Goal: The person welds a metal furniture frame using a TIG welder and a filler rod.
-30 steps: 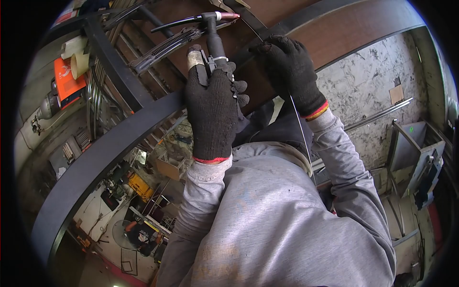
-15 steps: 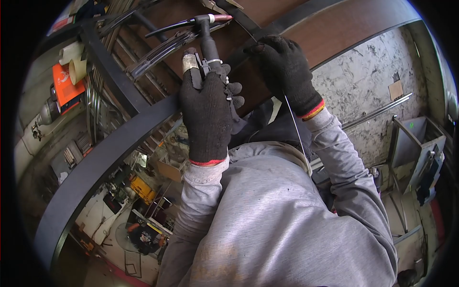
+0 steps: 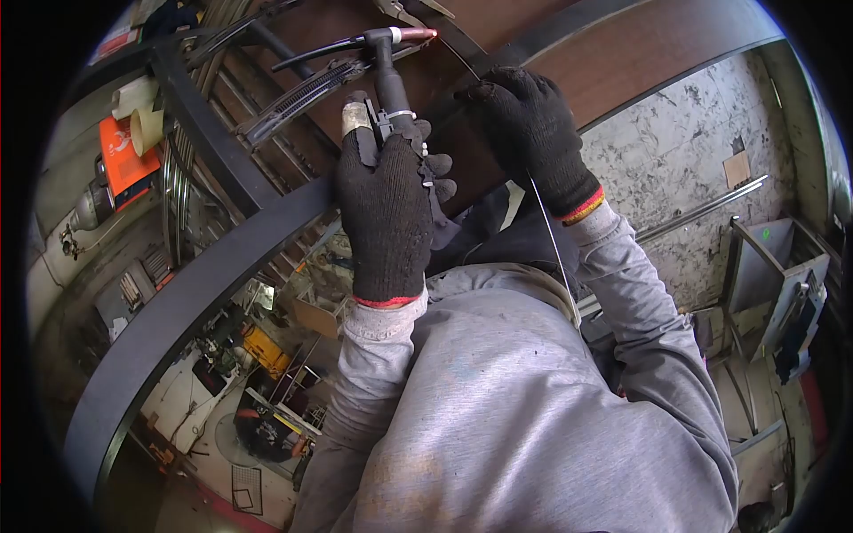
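Observation:
My left hand (image 3: 386, 213), in a black knit glove with a pale wrap on one finger, is closed around the handle of a TIG welding torch (image 3: 388, 84). The torch's reddish nozzle points right, and its tip looks bright near a dark steel bar (image 3: 462, 46). On the right, my gloved right hand (image 3: 533, 129) pinches a thin filler rod (image 3: 549, 229). The rod's front end reaches up left toward the torch tip, while its tail runs down past my waist. Whether the rod touches the steel cannot be told.
A dark steel frame (image 3: 187, 302) curves along the left, with a crossbar (image 3: 213, 133) joining it. A brown panel (image 3: 640, 62) lies behind my hands. At far left is an orange box (image 3: 127, 155). A metal tube (image 3: 702, 210) and an open-topped metal box (image 3: 777, 253) are at right.
The torch has shifted very slightly right and down, and its nozzle tip looks brighter. My right hand has barely moved, with the filler rod still in it.

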Motion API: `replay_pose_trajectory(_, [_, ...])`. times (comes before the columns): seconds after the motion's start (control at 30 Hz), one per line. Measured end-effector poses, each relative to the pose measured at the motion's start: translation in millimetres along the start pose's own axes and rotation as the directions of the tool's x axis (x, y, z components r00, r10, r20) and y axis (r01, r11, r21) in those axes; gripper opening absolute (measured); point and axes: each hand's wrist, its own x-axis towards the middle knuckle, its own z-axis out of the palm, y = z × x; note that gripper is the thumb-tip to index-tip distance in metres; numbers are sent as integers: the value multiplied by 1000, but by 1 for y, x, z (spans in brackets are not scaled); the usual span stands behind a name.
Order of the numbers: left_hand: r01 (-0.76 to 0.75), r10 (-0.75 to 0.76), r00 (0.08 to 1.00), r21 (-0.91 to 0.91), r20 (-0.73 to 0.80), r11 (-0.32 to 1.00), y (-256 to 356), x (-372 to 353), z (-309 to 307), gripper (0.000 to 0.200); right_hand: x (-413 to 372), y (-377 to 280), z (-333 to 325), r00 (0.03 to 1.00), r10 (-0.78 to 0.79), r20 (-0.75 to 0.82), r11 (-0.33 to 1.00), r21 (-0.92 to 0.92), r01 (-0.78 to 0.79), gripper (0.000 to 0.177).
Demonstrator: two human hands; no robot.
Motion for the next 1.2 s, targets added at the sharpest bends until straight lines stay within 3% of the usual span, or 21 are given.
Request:
replay_pose_trajectory(0.2, [-19,21,998,-31,55,999,-2,0,-3,40,-1,-2,-2,1000,20,5,1000,15,-20,36])
replay_pose_trajectory(0.5, [4,-4,1000,45,0,999,5,-3,2,37,-1,-2,-3,1000,27,15,1000,-3,-27,36])
replay_pose_trajectory(0.9, [-14,14,1000,19,-12,1000,5,-3,4,35,-1,1,0,1000,0,-28,999,32,1,37])
replay_pose_trajectory(1.2, [-19,19,1000,-13,2,1000,4,-2,3,32,-2,0,-2,1000,-1,30,1000,4,1,39])
